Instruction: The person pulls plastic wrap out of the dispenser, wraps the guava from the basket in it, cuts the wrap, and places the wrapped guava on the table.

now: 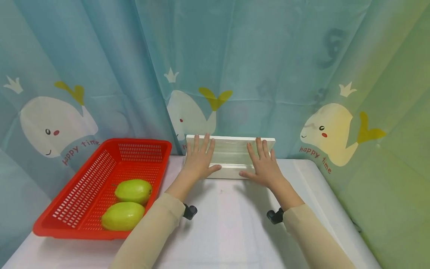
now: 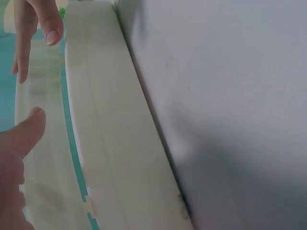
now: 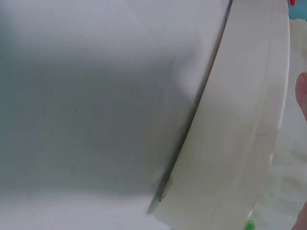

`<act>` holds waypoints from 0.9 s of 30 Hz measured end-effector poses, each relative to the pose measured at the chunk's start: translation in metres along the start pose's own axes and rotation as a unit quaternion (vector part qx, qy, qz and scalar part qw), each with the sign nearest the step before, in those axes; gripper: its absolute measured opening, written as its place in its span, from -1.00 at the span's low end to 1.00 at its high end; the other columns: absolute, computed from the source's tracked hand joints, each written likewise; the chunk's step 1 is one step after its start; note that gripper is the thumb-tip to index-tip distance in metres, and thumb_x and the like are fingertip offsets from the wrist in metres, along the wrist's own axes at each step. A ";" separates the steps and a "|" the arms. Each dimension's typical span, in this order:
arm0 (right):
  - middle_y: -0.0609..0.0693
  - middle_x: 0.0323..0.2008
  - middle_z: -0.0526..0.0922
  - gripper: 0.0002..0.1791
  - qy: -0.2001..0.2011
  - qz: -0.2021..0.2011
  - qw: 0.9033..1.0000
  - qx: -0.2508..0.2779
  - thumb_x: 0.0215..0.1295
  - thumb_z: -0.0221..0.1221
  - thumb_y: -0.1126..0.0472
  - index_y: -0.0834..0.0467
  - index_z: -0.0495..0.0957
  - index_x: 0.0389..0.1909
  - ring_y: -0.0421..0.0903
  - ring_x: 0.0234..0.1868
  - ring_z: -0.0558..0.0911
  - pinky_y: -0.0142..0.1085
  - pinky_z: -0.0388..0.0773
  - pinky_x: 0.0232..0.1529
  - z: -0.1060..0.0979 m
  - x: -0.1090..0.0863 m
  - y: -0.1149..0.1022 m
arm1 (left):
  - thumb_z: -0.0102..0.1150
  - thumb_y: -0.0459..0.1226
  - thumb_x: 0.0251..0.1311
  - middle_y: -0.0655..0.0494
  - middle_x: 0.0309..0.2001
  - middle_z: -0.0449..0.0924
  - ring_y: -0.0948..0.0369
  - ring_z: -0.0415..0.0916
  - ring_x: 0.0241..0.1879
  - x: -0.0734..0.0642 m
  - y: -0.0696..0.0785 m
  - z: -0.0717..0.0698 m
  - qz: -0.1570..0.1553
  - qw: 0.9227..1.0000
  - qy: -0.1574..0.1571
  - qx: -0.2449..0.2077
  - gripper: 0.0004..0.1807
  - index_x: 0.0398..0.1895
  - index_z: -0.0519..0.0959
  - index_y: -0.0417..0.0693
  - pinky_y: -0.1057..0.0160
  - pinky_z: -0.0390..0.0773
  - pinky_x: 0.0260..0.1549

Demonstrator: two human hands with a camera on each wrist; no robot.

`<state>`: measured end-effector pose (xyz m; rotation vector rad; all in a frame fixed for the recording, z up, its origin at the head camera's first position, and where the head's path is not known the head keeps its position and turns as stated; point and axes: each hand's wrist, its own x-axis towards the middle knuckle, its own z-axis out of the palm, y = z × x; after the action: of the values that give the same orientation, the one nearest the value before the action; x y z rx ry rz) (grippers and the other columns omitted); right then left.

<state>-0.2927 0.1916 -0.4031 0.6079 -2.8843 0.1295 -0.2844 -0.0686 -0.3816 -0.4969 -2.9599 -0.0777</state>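
Note:
A long white box (image 1: 230, 172) sits at the back of the table, its white lid-like panel (image 1: 231, 149) raised above the front wall (image 2: 110, 124). My left hand (image 1: 198, 160) is spread over the left part of the panel, fingers straight and pointing up. Over the right part, my right hand (image 1: 265, 166) is spread the same way, thumb toward the middle. Fingertips of both reach about the panel's top edge; whether they press on it I cannot tell. Neither hand holds anything. Only bits of the hands show in the right wrist view.
A red plastic basket (image 1: 72, 233) stands at the left with two green, oval fruits (image 1: 123, 216) in it. The white-covered table (image 1: 228, 228) extends in front of the box. Behind hangs a blue-green curtain (image 1: 255, 67) printed with whales.

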 end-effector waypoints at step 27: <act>0.29 0.57 -0.44 0.24 0.005 -0.011 1.000 -0.014 0.18 0.19 -0.43 0.16 -0.21 0.60 0.29 0.56 -0.38 0.30 -0.22 0.46 0.008 0.020 0.012 | 0.05 0.28 0.29 -0.14 0.60 -0.50 -0.30 -0.51 0.54 0.020 -0.007 0.001 -0.013 0.999 -0.032 0.004 0.07 0.62 -0.18 -0.07 -0.38 -0.25 0.41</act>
<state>-0.3171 0.1938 -0.4077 0.6320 -2.8630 0.0883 -0.3053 -0.0689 -0.3797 -0.4681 -3.0281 -0.0538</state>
